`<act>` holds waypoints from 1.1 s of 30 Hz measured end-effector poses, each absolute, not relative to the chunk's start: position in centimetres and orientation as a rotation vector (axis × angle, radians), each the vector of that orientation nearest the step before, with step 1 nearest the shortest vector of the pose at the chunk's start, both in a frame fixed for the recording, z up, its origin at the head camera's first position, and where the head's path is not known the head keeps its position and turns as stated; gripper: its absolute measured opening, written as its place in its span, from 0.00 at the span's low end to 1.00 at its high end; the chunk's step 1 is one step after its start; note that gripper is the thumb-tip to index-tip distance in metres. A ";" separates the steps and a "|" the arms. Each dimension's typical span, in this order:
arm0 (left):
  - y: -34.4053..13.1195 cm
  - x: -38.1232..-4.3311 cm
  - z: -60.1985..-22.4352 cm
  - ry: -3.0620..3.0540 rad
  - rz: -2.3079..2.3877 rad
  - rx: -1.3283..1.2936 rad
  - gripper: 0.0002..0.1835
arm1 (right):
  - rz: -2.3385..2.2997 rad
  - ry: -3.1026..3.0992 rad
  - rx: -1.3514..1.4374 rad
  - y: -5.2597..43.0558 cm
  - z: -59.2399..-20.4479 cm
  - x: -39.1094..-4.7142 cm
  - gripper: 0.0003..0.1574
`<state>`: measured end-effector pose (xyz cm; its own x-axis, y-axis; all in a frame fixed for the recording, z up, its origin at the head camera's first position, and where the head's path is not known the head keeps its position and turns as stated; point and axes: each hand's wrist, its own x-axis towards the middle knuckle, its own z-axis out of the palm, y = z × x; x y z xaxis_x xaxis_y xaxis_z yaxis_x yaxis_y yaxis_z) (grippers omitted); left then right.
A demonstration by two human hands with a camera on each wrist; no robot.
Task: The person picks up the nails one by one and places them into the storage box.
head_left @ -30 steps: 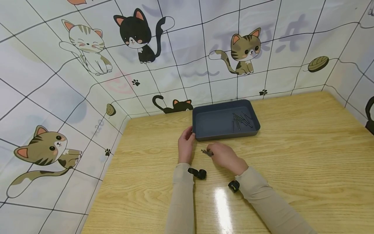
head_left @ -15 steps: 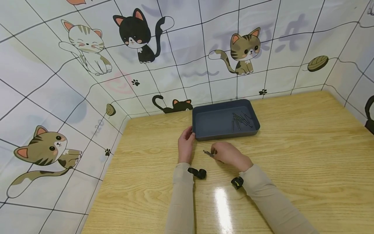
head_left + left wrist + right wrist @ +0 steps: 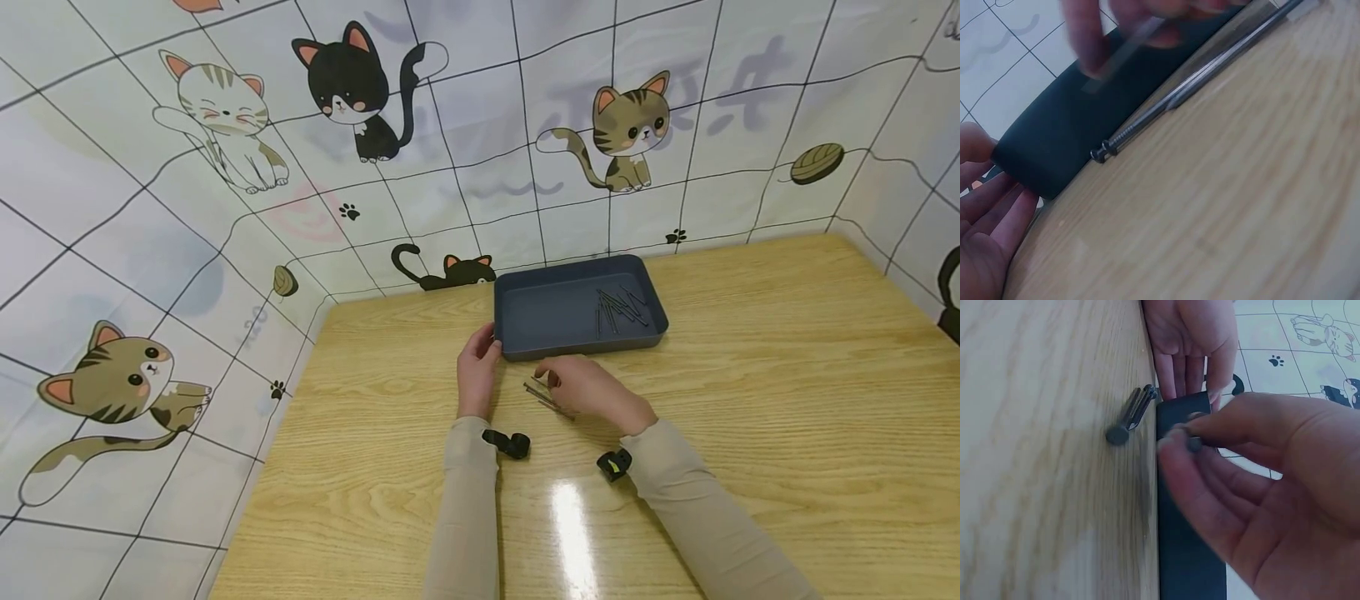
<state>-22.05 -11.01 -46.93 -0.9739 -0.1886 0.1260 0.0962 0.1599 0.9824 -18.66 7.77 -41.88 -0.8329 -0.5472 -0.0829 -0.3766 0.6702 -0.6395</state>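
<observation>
My left hand [image 3: 476,373] holds the near left corner of a dark blue tray [image 3: 543,315], with thumb and fingers against its walls. My right hand [image 3: 592,392] is in front of the tray, just above the table. Between its thumb and forefinger it pinches a nail [image 3: 1194,445], seen nearly end-on in the right wrist view and blurred in the left wrist view. Below that hand a few long grey nails [image 3: 1179,90] lie close together on the wood, heads toward the left hand. A loose pile of nails [image 3: 621,310] lies in the tray's right part.
The light wooden table [image 3: 375,483] reaches up to a wall covering [image 3: 480,125] printed with cats and grid lines. The tray stands near the back edge. A black object [image 3: 951,296] shows at the far right.
My right hand has shifted slightly right. The nails it held in a bunch now lie on the table, and it has lifted a little with one nail. My left hand stays at the tray.
</observation>
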 end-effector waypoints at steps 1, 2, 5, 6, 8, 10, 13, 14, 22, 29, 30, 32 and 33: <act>-11.0 -22.1 -47.0 -2.215 -1.903 0.091 0.20 | -0.940 2.631 -0.755 7.8 -41.8 -18.7 0.19; -11.0 -22.1 -47.0 -2.216 -1.904 0.094 0.20 | -0.966 2.642 -0.770 7.8 -41.8 -18.8 0.19; -11.2 -22.4 -47.5 -2.217 -1.895 0.093 0.19 | -1.036 2.666 -0.774 7.9 -41.6 -18.8 0.18; -11.2 -22.4 -47.5 -2.216 -1.895 0.088 0.20 | -1.060 2.671 -0.763 8.0 -41.5 -18.8 0.18; -11.2 -22.4 -47.5 -2.213 -1.895 0.074 0.19 | -1.097 2.689 -0.749 8.0 -41.4 -18.8 0.17; -11.2 -22.3 -47.5 -2.214 -1.892 0.066 0.19 | -1.145 2.713 -0.735 8.0 -41.3 -18.7 0.16; -11.2 -22.2 -47.4 -2.213 -1.896 0.061 0.19 | -1.200 2.759 -0.710 8.2 -41.3 -18.8 0.13; -11.2 -22.2 -47.4 -2.214 -1.897 0.063 0.19 | -1.218 2.771 -0.696 8.2 -41.3 -18.8 0.13; -11.1 -22.3 -47.4 -2.216 -1.893 0.078 0.19 | -1.290 2.819 -0.588 8.7 -41.1 -19.2 0.11; -11.2 -22.4 -47.7 -2.212 -1.893 0.079 0.19 | -1.285 2.834 -0.528 9.1 -41.4 -20.1 0.14; -11.2 -22.4 -47.7 -2.214 -1.891 0.082 0.19 | -1.286 2.833 -0.521 9.2 -41.4 -20.3 0.14; -11.2 -22.4 -47.7 -2.213 -1.889 0.079 0.19 | -1.295 2.837 -0.508 9.3 -41.3 -20.6 0.13; -11.2 -22.4 -47.7 -2.213 -1.889 0.079 0.19 | -1.304 2.835 -0.504 9.3 -41.2 -20.8 0.13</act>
<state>-22.44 -11.22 -47.74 -0.9720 -0.1891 0.1392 0.1078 0.1672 0.9800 -20.76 9.31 -41.23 -0.9490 -0.2780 0.1486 -0.2938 0.6090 -0.7367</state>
